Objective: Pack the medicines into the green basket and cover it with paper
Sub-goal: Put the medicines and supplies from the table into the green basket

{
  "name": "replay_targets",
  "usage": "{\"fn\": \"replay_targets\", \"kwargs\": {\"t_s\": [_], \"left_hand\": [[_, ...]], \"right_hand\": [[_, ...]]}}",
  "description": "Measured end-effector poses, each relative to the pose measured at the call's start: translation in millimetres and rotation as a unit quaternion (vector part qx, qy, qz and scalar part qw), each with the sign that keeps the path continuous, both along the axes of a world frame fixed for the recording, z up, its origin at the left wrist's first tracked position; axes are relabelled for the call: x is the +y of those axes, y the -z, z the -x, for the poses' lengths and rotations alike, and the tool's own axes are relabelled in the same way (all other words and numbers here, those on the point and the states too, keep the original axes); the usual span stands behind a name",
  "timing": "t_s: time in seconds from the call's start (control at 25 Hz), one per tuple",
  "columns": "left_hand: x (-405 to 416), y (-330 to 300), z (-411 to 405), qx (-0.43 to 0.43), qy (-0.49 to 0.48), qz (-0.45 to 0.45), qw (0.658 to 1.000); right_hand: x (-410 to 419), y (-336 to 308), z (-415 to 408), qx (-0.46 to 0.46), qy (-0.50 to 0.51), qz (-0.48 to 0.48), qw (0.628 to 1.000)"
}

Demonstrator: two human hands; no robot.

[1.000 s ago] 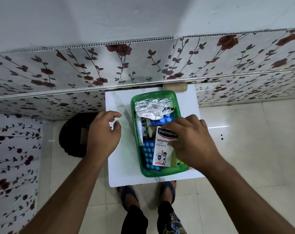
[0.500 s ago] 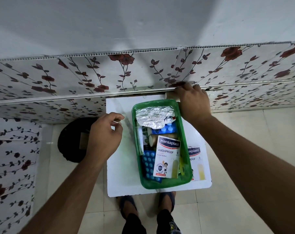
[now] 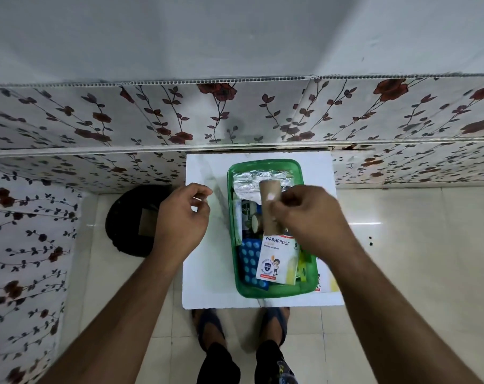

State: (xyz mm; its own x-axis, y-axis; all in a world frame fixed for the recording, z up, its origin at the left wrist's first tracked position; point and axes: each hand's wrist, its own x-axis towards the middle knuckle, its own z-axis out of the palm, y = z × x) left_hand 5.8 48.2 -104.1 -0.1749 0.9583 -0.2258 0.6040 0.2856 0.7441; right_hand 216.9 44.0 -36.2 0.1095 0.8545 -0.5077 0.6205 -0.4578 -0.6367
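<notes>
Right hand (image 3: pixel 310 214) pinched closed; left hand (image 3: pixel 181 217) loosely curled, empty.

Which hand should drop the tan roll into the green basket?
Right. The right hand already grips the tan roll directly above the green basket. The left hand holds nothing and hovers over the white tabletop beside the basket.

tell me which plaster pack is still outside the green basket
The plaster pack lying on the white board right of the green basket, mostly hidden by the right forearm; the other lies inside it.
</notes>
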Motion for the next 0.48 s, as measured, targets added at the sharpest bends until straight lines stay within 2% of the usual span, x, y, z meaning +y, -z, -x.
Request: {"fn": "replay_targets", "kwargs": {"t_s": [0.08,0.28,0.4,0.48], "left_hand": [[-7.8,2.3,4.2,-0.010,-0.008,0.004,1.000],[-20.4,8.9,17.4,-0.016,-0.009,0.014,1.000],[-24.8,11.0,16.5,-0.021,-0.010,0.029,0.999],[-26.1,10.0,13.2,-0.027,-0.007,0.033,0.999]], "right_hand": [[-8.1,13.5,27.0,-0.056,-0.051,0.010,0.997],[-13.8,41.0,51.0,-0.115,-0.077,-0.039,0.990],[-15.3,34.6,54.6,-0.103,-0.102,-0.027,0.989],[-14.2,19.0,33.7,-0.044,-0.036,-0.024,0.998]]}}
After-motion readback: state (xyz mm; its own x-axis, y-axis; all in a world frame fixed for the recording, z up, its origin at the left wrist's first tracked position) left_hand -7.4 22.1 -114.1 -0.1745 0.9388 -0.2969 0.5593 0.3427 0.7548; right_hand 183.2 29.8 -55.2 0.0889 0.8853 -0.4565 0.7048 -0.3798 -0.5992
